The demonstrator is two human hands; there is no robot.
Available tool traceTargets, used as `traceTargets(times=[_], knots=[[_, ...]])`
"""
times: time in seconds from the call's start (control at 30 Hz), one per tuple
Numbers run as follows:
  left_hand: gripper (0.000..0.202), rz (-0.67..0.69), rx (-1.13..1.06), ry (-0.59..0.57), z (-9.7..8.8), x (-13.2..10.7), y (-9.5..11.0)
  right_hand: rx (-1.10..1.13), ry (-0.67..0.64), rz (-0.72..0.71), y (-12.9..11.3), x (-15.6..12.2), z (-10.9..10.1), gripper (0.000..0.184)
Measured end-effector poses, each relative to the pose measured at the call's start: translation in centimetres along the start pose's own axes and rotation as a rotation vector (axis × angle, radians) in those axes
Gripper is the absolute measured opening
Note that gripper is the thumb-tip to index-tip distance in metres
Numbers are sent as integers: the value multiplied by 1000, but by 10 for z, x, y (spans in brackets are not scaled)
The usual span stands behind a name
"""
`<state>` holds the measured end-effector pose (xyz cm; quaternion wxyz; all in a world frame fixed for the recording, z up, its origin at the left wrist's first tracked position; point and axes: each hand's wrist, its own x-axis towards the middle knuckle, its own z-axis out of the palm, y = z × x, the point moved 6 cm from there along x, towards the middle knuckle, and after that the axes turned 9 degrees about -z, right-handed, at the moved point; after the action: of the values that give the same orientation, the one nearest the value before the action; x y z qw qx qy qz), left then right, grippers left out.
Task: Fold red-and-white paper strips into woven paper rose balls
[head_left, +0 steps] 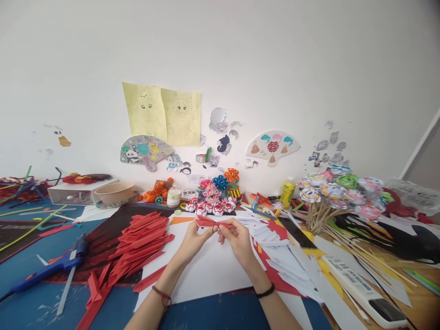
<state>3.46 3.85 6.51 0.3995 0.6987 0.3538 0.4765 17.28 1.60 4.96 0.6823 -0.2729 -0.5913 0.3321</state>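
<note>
Both hands meet over a large white sheet [202,275] on the table, holding a red folded paper strip [206,222] between them. My left hand [195,237] pinches its left part. The fingers of my right hand [235,238] close on its right end. To the left lies a heap of red folded paper strips [142,238]. White folded paper pieces [285,270] are spread to the right of my right hand. Just beyond the hands sit several red-and-white paper flowers [217,208].
A blue glue gun [65,261] lies at left, near a beige bowl [115,193]. White paper flowers on sticks [323,192] stand at right. A white power strip [364,291] lies front right. A yellow bottle [288,192] stands by the wall [220,50].
</note>
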Motion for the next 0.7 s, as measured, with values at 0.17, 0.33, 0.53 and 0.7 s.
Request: traceTargets(times=[0.17,0.33,0.53,0.7], knots=[[34,-29,-17,-51,1,1,-9,35,30,35,4,-2,1,20],[35,-38,-29,-92,-1,2,-11,89,60,68,5,-3,4,20],[36,7,69,-157,-3,0,-1,84,100,46,0,-2,1,25],[28,74,204,-90,-2,-2,9,29,129,13,-1,1,-8,27]])
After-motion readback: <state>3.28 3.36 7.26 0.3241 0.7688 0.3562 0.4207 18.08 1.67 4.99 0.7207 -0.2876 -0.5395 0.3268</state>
